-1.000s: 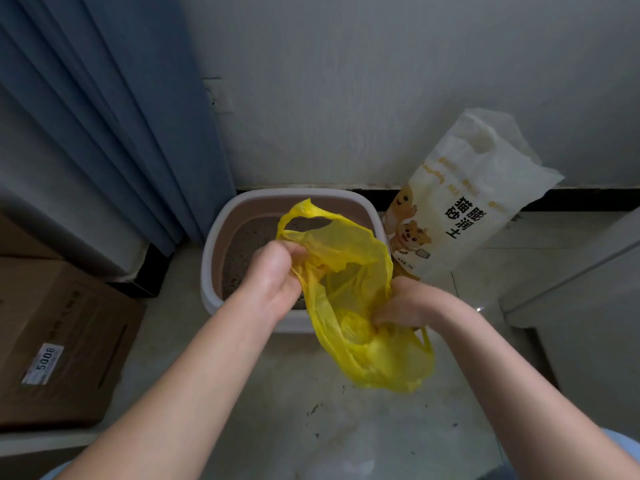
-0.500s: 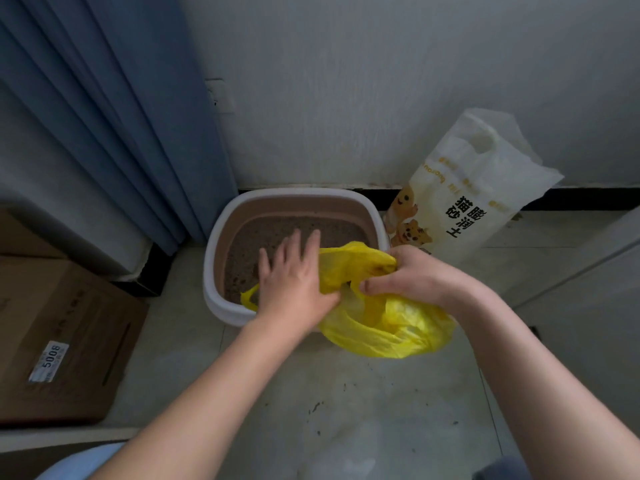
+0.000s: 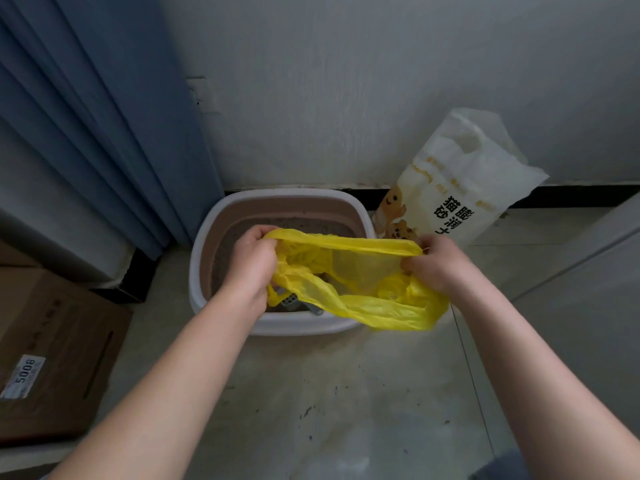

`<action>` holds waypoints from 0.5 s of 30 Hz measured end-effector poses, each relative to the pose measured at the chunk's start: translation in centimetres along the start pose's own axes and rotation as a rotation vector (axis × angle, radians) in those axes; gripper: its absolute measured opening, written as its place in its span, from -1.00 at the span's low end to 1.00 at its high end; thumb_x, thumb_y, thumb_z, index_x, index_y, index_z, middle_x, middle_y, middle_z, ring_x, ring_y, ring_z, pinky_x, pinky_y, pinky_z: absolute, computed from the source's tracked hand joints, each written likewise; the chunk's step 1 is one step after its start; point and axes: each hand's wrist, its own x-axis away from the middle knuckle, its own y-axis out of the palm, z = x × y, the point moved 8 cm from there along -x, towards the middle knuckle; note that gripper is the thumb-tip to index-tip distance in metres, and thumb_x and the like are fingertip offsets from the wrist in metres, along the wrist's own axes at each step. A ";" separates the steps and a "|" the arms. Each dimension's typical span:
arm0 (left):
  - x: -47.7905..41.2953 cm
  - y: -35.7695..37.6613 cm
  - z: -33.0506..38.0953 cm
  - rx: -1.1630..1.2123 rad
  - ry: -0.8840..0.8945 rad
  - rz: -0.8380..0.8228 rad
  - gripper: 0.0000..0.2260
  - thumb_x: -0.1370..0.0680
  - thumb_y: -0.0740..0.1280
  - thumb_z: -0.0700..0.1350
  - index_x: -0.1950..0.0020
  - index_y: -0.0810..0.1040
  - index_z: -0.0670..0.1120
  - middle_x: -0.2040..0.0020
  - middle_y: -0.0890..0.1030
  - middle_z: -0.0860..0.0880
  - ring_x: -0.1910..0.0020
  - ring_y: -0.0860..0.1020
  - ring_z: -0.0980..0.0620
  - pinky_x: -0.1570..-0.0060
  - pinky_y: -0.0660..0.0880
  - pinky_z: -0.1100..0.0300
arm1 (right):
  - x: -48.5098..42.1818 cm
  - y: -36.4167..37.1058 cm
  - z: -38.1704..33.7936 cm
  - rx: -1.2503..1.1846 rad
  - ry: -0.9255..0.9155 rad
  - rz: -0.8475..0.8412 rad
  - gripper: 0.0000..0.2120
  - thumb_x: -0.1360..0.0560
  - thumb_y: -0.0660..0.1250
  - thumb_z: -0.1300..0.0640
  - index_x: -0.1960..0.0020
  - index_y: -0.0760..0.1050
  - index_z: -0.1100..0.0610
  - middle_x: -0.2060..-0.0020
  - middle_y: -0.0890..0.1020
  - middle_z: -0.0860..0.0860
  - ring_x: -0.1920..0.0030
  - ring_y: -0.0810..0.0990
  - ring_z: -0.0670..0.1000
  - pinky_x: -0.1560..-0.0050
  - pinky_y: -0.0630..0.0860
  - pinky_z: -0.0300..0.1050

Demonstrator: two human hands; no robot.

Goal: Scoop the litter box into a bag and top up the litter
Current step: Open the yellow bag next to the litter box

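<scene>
Floor (image 3: pixel 346 393) first: the litter box (image 3: pixel 199 271) is seen standing on it against the wall, grey litter (image 3: pixel 311 225) showing inside, and the white sack of fresh litter (image 3: pixel 460 188) is leaned just beside the box's right corner. Over the near half of the box the yellow bag (image 3: pixel 363 268) is being stretched wide, its mouth pulled taut between both hands. The left hand (image 3: pixel 251 261) is curled into a grip on the bag's left edge, film bunched in the fist. The right hand (image 3: pixel 436 265) is pinching the right edge between thumb and fingers. A grey slotted scoop (image 3: pixel 290 301) is glimpsed under the bag, at the box's near rim. Opening the bag is judged to be the step in hand, and no waste can be made out in it yet. Next, one grip would have to be freed for the scoop while the mouth is kept open by the other, close over the box so that no clumps are dropped on the floor
</scene>
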 end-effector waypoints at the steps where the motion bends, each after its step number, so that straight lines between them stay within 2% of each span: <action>1: 0.1 0.0 0.1 0.040 -0.008 -0.001 -0.77 -0.59 0.20 -0.33 0.05 0.57 -0.05 0.23 0.60 -0.12 0.30 0.57 -0.09 0.28 0.52 0.08 | -0.1 -0.1 0.3 -0.003 0.018 -0.008 -0.85 -0.44 0.39 0.17 -0.01 0.60 0.08 0.11 0.66 0.11 0.11 0.63 0.12 0.13 0.54 -0.07; 3: 0.1 0.2 0.2 0.085 -0.039 -0.011 -0.83 -0.60 0.23 -0.32 0.01 0.58 -0.11 0.19 0.62 -0.15 0.24 0.60 -0.11 0.18 0.57 0.05 | -0.2 -0.1 1.1 0.036 0.059 -0.054 -0.87 -0.46 0.39 0.05 0.03 0.61 0.07 0.12 0.67 0.10 0.09 0.64 0.12 0.06 0.57 -0.04; 6: 0.2 0.7 0.2 0.021 -0.091 -0.089 -0.87 -0.53 0.31 -0.33 0.11 0.58 -0.13 0.25 0.61 -0.15 0.31 0.58 -0.10 0.22 0.57 0.08 | 0.0 0.4 2.1 -0.052 0.144 -0.158 -0.79 -0.49 0.38 -0.02 0.03 0.62 0.12 0.12 0.70 0.12 0.10 0.69 0.15 -0.02 0.65 0.09; 8: 0.5 1.3 0.3 -0.025 -0.102 -0.180 -0.84 -0.47 0.31 -0.39 0.10 0.58 -0.16 0.22 0.61 -0.20 0.32 0.57 -0.11 0.26 0.55 0.11 | 0.4 1.1 2.1 -0.222 0.181 -0.255 -0.81 -0.49 0.41 0.08 -0.03 0.59 0.17 0.10 0.71 0.17 0.12 0.71 0.17 0.00 0.66 0.14; 10: 0.7 1.6 0.5 -0.036 -0.097 -0.221 -0.78 -0.45 0.29 -0.43 0.03 0.59 -0.18 0.15 0.60 -0.24 0.29 0.58 -0.12 0.27 0.56 0.12 | 0.6 1.3 1.7 -0.303 0.172 -0.327 -0.82 -0.49 0.40 0.23 -0.09 0.56 0.22 0.05 0.70 0.22 0.14 0.69 0.18 0.05 0.64 0.11; 13: 0.5 0.5 0.7 -0.026 -0.091 -0.147 -0.83 -0.49 0.33 -0.36 -0.02 0.62 -0.17 0.10 0.63 -0.25 0.21 0.61 -0.14 0.21 0.58 0.06 | 0.1 0.9 1.9 -0.139 0.112 -0.261 -0.76 -0.45 0.37 0.28 -0.11 0.59 0.15 0.07 0.70 0.17 0.11 0.69 0.17 0.07 0.66 0.11; 15: 0.2 -0.4 0.6 -0.070 -0.096 -0.097 -0.87 -0.50 0.36 -0.30 -0.01 0.63 -0.16 0.09 0.64 -0.24 0.16 0.62 -0.17 0.15 0.59 0.01 | -0.1 0.4 1.8 0.055 0.093 -0.150 -0.77 -0.44 0.34 0.24 -0.08 0.60 0.07 0.10 0.67 0.12 0.11 0.65 0.13 0.21 0.59 -0.06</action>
